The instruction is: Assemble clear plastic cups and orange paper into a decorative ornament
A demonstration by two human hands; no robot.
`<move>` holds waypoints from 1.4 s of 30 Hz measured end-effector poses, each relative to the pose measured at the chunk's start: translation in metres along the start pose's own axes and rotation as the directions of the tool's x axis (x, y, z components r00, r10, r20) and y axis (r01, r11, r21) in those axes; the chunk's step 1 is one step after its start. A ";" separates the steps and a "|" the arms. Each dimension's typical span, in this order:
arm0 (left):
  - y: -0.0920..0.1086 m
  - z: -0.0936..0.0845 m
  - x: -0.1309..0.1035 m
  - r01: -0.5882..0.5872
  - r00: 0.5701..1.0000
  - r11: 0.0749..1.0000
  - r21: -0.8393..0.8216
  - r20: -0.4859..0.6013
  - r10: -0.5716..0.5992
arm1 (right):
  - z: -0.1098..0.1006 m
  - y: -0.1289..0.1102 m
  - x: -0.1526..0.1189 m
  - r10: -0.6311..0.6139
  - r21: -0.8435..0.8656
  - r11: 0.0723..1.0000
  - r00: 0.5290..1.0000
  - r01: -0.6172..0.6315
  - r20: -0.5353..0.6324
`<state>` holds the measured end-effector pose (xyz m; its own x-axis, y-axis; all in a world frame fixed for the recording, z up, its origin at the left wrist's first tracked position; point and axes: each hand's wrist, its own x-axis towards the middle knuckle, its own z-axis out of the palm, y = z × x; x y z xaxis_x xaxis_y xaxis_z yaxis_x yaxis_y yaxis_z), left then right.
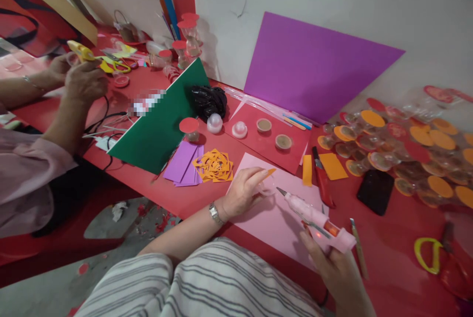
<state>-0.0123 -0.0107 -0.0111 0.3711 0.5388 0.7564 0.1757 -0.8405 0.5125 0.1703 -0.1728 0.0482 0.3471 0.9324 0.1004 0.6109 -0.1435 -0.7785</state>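
My left hand (241, 193) is closed on a small clear plastic piece (268, 189). A bit of orange paper (270, 172) shows at its fingertips; whether it is attached to the plastic I cannot tell. In my right hand (334, 265) is a pink hot glue gun (305, 209), its red light lit and its dark nozzle pointing at the plastic from close by. Both hands are over a pale pink sheet (258, 230). Beyond them lie a pile of orange paper cutouts (214, 165), purple paper strips (183, 161) and two small cups with brown contents (283, 142).
Right of the sheet lie a red-handled cutter (323, 186), orange cards (333, 165), a black phone (375, 192), scissors (428, 255) and many clear pieces with orange discs (439, 186). A green board (158, 124) divides the table; a co-worker's hands (83, 78) hold a yellow glue gun.
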 end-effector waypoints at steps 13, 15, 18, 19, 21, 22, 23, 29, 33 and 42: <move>0.001 -0.004 0.002 0.067 0.996 0.972 -0.223 0.078 -0.050 | -0.004 -0.014 0.004 0.095 0.106 0.990 0.995 -0.095 -0.002; -0.001 -0.004 -0.002 0.088 0.991 0.965 -0.248 0.118 -0.060 | -0.004 -0.017 0.006 0.117 0.109 0.987 0.993 -0.116 -0.003; -0.003 -0.003 -0.006 0.095 0.989 0.960 -0.262 0.139 -0.060 | -0.004 -0.021 0.008 0.110 0.135 0.985 0.994 -0.110 0.008; -0.003 -0.003 -0.007 0.091 0.988 0.960 -0.263 0.142 -0.055 | -0.004 -0.022 0.009 0.105 0.140 0.984 0.994 -0.105 0.007; -0.003 -0.003 -0.007 0.087 0.989 0.961 -0.264 0.142 -0.050 | -0.004 -0.023 0.010 0.105 0.152 0.983 0.994 -0.104 0.000; -0.003 -0.003 -0.006 0.086 0.988 0.960 -0.265 0.144 -0.049 | -0.004 -0.024 0.010 0.109 0.156 0.982 0.994 -0.108 0.001; -0.002 -0.003 -0.005 0.087 0.988 0.960 -0.265 0.143 -0.050 | -0.004 -0.024 0.011 0.114 0.157 0.981 0.993 -0.113 0.005; -0.001 -0.005 -0.001 0.055 0.989 0.968 -0.243 0.146 -0.020 | -0.002 -0.019 0.011 0.144 0.137 0.980 0.989 -0.145 0.023; -0.001 -0.005 -0.002 0.030 0.991 0.966 -0.258 0.135 0.006 | -0.002 -0.016 0.011 0.162 0.124 0.979 0.987 -0.163 0.021; -0.001 -0.004 -0.002 0.070 0.992 0.958 -0.280 0.121 -0.038 | -0.005 -0.013 0.008 0.068 0.096 0.993 0.998 -0.066 -0.018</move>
<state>-0.0171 -0.0106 -0.0120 0.4714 0.5591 0.6821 -0.0607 -0.7509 0.6576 0.1685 -0.1650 0.0625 0.4007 0.9143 0.0588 0.5155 -0.1719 -0.8395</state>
